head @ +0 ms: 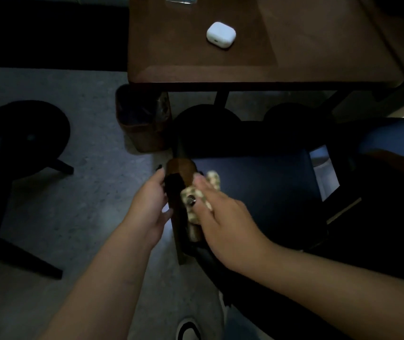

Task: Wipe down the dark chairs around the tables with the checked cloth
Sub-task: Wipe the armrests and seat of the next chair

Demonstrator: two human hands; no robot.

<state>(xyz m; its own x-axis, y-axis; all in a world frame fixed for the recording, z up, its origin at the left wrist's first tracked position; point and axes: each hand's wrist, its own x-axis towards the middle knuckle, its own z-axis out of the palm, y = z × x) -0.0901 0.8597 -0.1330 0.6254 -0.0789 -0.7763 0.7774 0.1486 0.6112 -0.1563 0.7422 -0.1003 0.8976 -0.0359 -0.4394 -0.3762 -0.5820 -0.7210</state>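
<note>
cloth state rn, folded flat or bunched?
Bunched. The checked cloth shows as a crumpled wad under the right hand, pressed against the chair's wooden armrest, with loose ends sticking out past the fingers.

We see a soft checked cloth [197,204] against the chair's smooth brown wooden armrest [180,187]. Its seat [257,192] looks like matt dark upholstery. The table [294,50] is satin-finished wood, the earbud case [221,35] glossy white plastic, the floor [73,217] speckled.

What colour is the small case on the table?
White; the case shows clearly on the brown table in the head view.
</note>
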